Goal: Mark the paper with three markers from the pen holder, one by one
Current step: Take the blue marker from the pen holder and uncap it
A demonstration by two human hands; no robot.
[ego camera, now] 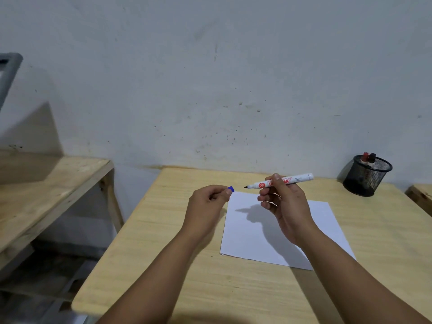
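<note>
A pale wooden desk (163,230) carries a white paper (252,232) and, far right, a mesh pen holder (367,176). Above the paper, the right hand (284,206) grips an uncapped marker (297,180); the left hand's (208,204) grip pinches its blue cap (231,189).

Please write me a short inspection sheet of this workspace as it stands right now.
Surface: light wooden table against a wall.
Job's things: blank paper lying flat; uncapped marker above it; blue cap off; mesh pen holder at the far right with two markers inside.
Clutter: nothing seen.
Grippers: left hand pinches the cap; right hand holds the marker, tip pointing left.
Cables: nothing seen.
Surroundings: wooden shelf to the left, scuffed grey wall behind.
</note>
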